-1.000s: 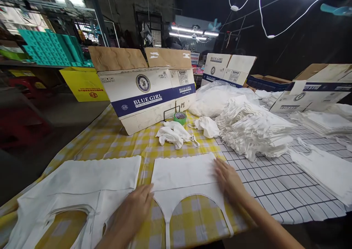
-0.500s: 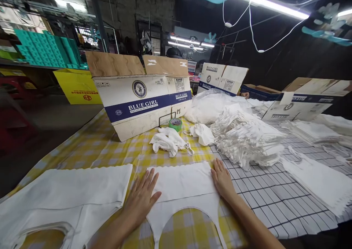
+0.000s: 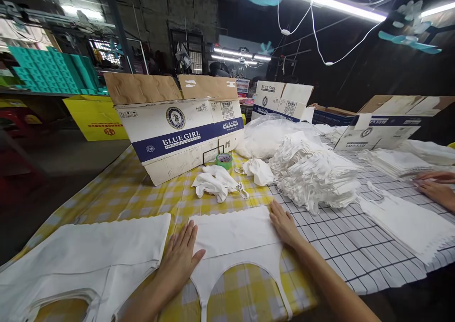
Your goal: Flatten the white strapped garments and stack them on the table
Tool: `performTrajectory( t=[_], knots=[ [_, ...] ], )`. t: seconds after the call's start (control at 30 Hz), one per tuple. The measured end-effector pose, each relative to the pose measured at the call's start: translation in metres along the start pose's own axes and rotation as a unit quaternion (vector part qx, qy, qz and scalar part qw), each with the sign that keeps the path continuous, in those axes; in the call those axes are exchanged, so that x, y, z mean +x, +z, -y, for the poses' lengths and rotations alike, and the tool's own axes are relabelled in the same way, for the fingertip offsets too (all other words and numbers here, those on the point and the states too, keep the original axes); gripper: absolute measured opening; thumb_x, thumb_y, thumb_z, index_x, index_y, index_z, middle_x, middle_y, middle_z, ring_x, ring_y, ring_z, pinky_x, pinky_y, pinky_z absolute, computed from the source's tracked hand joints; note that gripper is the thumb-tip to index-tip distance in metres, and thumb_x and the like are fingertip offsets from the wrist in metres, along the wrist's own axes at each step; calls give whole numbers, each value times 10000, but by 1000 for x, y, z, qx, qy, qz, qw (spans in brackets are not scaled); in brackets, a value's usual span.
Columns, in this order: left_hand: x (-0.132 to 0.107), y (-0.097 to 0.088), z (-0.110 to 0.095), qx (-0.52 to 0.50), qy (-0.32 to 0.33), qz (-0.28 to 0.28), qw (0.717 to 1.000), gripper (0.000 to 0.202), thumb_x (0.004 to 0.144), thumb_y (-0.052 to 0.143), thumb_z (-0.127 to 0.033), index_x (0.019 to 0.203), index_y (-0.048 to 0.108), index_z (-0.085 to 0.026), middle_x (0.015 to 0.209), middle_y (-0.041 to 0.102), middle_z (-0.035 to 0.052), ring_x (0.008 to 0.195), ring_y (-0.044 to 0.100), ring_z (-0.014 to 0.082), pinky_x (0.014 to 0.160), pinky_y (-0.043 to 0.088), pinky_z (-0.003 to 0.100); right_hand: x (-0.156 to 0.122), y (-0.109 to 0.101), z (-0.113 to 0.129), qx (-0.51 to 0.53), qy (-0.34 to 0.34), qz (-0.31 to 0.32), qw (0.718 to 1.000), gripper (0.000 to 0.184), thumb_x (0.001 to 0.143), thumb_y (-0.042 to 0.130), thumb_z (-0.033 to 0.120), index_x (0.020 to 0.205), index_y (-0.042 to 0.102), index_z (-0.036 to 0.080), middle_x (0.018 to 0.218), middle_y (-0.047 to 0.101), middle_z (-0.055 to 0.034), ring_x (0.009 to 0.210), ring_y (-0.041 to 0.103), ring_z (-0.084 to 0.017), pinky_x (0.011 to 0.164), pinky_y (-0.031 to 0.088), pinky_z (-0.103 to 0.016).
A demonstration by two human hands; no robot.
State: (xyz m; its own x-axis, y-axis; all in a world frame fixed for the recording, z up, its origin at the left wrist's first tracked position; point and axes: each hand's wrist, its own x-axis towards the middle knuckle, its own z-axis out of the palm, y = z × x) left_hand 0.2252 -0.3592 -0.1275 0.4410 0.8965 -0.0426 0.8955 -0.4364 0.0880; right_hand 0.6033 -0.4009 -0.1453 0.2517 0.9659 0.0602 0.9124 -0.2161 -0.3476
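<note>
A white camisole (image 3: 234, 234) with thin straps lies flat in front of me, its scalloped hem pointing away. My left hand (image 3: 181, 254) rests along its left edge, fingers stretched out. Along the right edge lies my right hand (image 3: 283, 223), also flat with fingers extended. Left of these, a stack of white camisoles (image 3: 106, 246) is spread on the yellow checked cloth (image 3: 142, 198). Beyond the camisole sit crumpled white garments (image 3: 216, 183) and a large heap of white garments (image 3: 316, 170).
A roll of green tape (image 3: 224, 161) stands by a white-and-blue carton (image 3: 185, 139). Clear plastic (image 3: 266, 134) lies behind the heap. At right, a co-worker's hands (image 3: 435, 187) touch a garment pile (image 3: 394, 163) near another camisole stack (image 3: 408, 222). Another open carton (image 3: 384, 130) stands behind.
The view has shifted slightly. A co-worker's hands have come into view at the right edge. My hands stay flat at the camisole's two sides.
</note>
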Motion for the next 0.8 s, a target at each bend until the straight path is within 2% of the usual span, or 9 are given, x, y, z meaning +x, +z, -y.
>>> performTrajectory(
  t=[0.1, 0.2, 0.27, 0.37, 0.43, 0.53, 0.67, 0.73, 0.8],
  knots=[
    [4, -9, -5, 3, -21, 13, 1000, 662, 825, 363, -485, 1382, 290, -134, 1477, 146, 87, 1360, 142, 274, 1080, 148, 491, -1, -5, -6, 43, 92, -81, 992, 581, 923, 125, 403, 1423, 185, 115, 1460, 243, -108, 1342, 223, -196, 1051, 254, -389],
    [10, -10, -17, -16, 7, -19, 1000, 628, 851, 336, -487, 1400, 236, -198, 1485, 134, 57, 1364, 116, 275, 1074, 138, 513, -11, -6, 2, 8, 58, -116, 992, 560, 927, 154, 392, 1427, 181, 141, 1477, 199, -84, 1356, 173, -201, 1055, 242, -398],
    [12, -3, -26, -35, 55, -39, 997, 597, 869, 305, -500, 1405, 189, -264, 1491, 119, 23, 1366, 108, 273, 1071, 136, 522, -19, -5, 11, -33, -9, -87, 996, 531, 930, 183, 400, 1431, 162, 225, 1489, 165, -28, 1367, 118, -190, 1064, 209, -420],
    [10, 11, -35, -44, 108, -51, 992, 570, 877, 298, -509, 1399, 169, -320, 1493, 129, 7, 1364, 122, 271, 1075, 112, 524, -27, -5, 21, -74, -89, 1, 993, 493, 931, 204, 426, 1413, 167, 332, 1484, 182, 37, 1369, 102, -163, 1077, 159, -427],
    [7, 17, -38, -38, 116, -62, 991, 568, 876, 303, -514, 1397, 172, -328, 1492, 136, 10, 1364, 129, 268, 1082, 81, 519, -27, -6, 20, -86, -87, 30, 992, 480, 933, 196, 425, 1407, 184, 344, 1479, 198, 42, 1367, 111, -162, 1078, 143, -436],
    [4, 19, -39, -33, 110, -72, 991, 570, 874, 306, -518, 1396, 185, -322, 1493, 129, 19, 1364, 127, 264, 1087, 60, 509, -22, -6, 14, -89, -53, 23, 994, 489, 932, 197, 416, 1409, 203, 310, 1477, 211, 20, 1367, 117, -176, 1075, 128, -454],
    [3, 14, -35, -41, 113, -39, 992, 585, 865, 320, -519, 1397, 170, -329, 1495, 64, 20, 1369, 78, 268, 1083, 71, 520, -27, -8, 13, -38, -20, -52, 998, 488, 911, 277, 383, 1367, 336, 218, 1450, 291, -46, 1339, 219, -203, 1066, 180, -438],
    [5, 7, -28, -53, 121, 4, 991, 613, 844, 376, -505, 1396, 174, -331, 1494, 39, 26, 1368, 57, 270, 1080, 92, 521, -45, -18, 19, 31, -3, -109, 994, 465, 898, 312, 363, 1316, 411, 184, 1393, 388, -83, 1284, 325, -217, 1042, 247, -416],
    [8, -3, -22, -74, 120, 62, 988, 608, 827, 416, -477, 1386, 237, -319, 1491, 73, 35, 1366, 74, 265, 1078, 128, 508, -76, -37, 25, 129, 14, -121, 984, 421, 898, 317, 381, 1227, 502, 196, 1268, 521, -89, 1172, 456, -224, 980, 343, -383]
  ],
)
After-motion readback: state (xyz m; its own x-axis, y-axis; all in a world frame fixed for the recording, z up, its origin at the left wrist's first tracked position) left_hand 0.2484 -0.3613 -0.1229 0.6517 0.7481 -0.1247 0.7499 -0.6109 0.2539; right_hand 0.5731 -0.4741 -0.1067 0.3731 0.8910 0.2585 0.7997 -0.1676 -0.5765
